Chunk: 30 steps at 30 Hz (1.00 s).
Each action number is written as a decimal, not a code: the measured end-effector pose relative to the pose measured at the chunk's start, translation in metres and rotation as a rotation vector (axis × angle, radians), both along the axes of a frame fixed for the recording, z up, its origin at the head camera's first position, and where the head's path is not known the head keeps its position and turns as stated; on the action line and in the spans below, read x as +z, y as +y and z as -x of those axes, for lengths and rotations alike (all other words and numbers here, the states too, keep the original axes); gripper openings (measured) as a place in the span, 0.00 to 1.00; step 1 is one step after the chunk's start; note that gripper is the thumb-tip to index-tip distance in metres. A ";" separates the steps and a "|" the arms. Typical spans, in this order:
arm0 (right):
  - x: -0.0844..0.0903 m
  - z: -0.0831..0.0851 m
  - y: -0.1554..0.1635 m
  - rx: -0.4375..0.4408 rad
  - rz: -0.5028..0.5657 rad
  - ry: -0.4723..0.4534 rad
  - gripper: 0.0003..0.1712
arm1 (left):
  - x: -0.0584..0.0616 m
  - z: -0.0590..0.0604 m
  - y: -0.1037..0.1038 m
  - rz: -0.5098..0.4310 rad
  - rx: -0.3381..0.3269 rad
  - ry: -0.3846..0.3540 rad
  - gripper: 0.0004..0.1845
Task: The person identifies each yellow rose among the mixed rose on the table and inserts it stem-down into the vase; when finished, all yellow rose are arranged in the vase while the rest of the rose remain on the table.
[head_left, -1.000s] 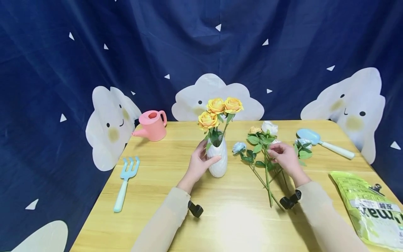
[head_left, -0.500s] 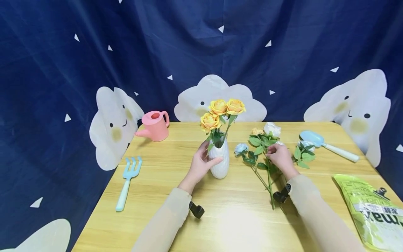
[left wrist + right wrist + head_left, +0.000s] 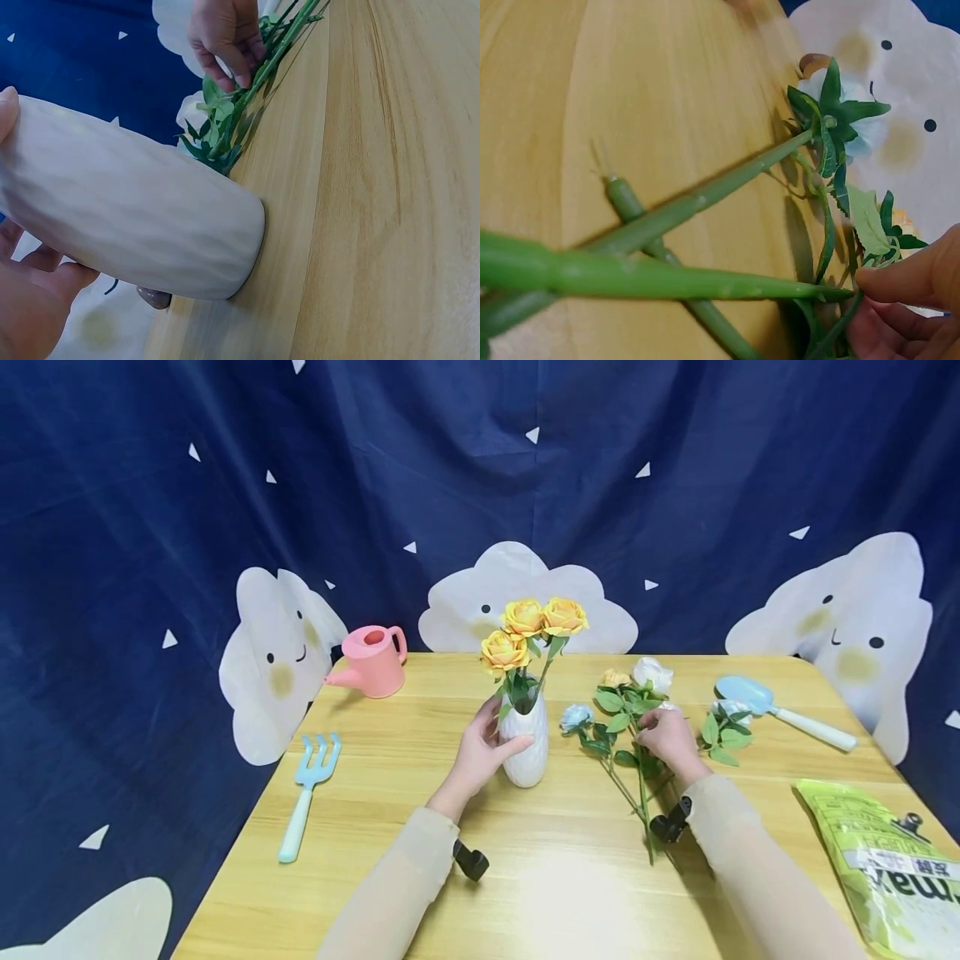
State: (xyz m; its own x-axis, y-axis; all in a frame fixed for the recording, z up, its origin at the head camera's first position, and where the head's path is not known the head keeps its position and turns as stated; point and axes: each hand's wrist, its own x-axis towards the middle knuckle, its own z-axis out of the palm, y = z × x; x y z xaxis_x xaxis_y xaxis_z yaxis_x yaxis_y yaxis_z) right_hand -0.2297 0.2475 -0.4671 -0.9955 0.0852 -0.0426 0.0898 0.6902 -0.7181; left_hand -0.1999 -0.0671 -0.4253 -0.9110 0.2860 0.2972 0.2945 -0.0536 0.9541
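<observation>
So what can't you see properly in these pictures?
- Head view: which stem the right hand pinches; fingers and leaves cover it.
- Head view: the green bag, cut off by the frame edge, print too small.
- Left wrist view: the vase mouth and yellow roses, beyond the edge.
- Right wrist view: near stems are blurred.

looks to us like a staged craft corner — navy star backdrop with smiley cloud cutouts, wooden table, toy watering can, garden fork — we'd say studio setup.
</observation>
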 end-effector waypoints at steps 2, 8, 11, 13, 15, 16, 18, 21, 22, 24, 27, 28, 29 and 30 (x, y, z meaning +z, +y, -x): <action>0.000 -0.001 0.000 0.010 0.016 -0.013 0.14 | 0.000 -0.001 0.000 0.001 -0.006 -0.005 0.38; 0.012 -0.006 -0.004 0.001 0.185 -0.039 0.18 | 0.000 -0.002 0.000 0.006 0.001 -0.002 0.38; 0.022 -0.011 -0.007 -0.005 0.290 -0.043 0.21 | 0.000 -0.002 -0.001 0.004 0.001 -0.001 0.38; 0.031 -0.014 -0.009 0.001 0.340 -0.029 0.21 | 0.000 -0.001 -0.001 0.004 -0.001 -0.001 0.38; 0.039 -0.017 -0.010 0.008 0.396 -0.014 0.22 | -0.001 -0.001 -0.001 0.005 -0.002 0.000 0.38; 0.042 -0.019 -0.011 0.009 0.418 -0.005 0.22 | -0.004 0.001 -0.001 0.002 -0.004 -0.006 0.39; 0.049 -0.023 -0.012 0.011 0.468 0.009 0.22 | -0.010 0.005 -0.001 -0.001 -0.003 -0.014 0.39; 0.060 -0.030 -0.015 0.022 0.522 0.035 0.23 | -0.021 0.012 0.000 -0.004 0.001 -0.020 0.39; 0.063 -0.031 -0.017 0.030 0.532 0.049 0.23 | -0.024 0.014 0.000 -0.007 0.004 -0.021 0.39; 0.070 -0.035 -0.021 0.045 0.561 0.085 0.21 | -0.027 0.016 0.001 -0.006 0.011 -0.009 0.39; 0.079 -0.039 -0.027 0.066 0.647 0.147 0.18 | -0.029 0.017 0.001 -0.011 0.016 0.015 0.39; 0.082 -0.040 -0.028 0.073 0.686 0.168 0.16 | -0.029 0.017 0.001 -0.011 0.017 0.018 0.39; 0.085 -0.042 -0.030 0.082 0.724 0.188 0.15 | -0.029 0.017 0.001 -0.011 0.018 0.020 0.39; 0.087 -0.043 -0.031 0.092 0.759 0.206 0.14 | -0.029 0.017 0.001 -0.009 0.020 0.017 0.39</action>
